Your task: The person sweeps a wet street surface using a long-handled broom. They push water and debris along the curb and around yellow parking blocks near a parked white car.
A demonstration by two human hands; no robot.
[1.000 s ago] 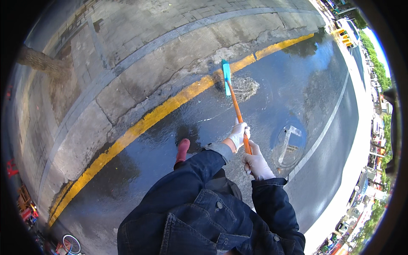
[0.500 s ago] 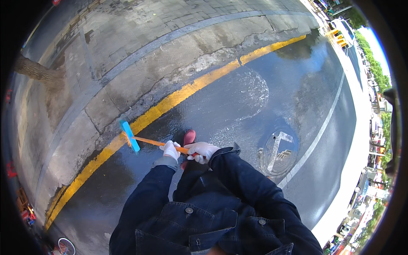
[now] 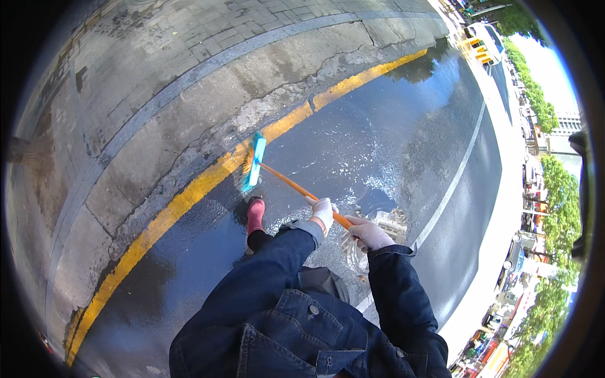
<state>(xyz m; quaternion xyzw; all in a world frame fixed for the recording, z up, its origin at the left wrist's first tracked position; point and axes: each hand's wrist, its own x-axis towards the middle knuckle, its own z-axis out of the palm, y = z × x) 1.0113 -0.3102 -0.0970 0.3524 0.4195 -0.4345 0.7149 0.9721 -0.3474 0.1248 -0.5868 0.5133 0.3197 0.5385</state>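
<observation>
"How does the ground look?"
"The road point(image 3: 435, 145) is dark, wet and shiny, with a yellow line point(image 3: 189, 195) beside the pale kerb point(image 3: 157, 145)."
"And the broom point(image 3: 256, 160)?"
"Its head is at the line; left hand point(image 3: 322, 213) and right hand point(image 3: 370, 233), both gloved, wrap their fingers round its handle."
"What differs from half a second ago?"
"The head is farther up the line, nearer its break point(image 3: 312, 108)."
</observation>
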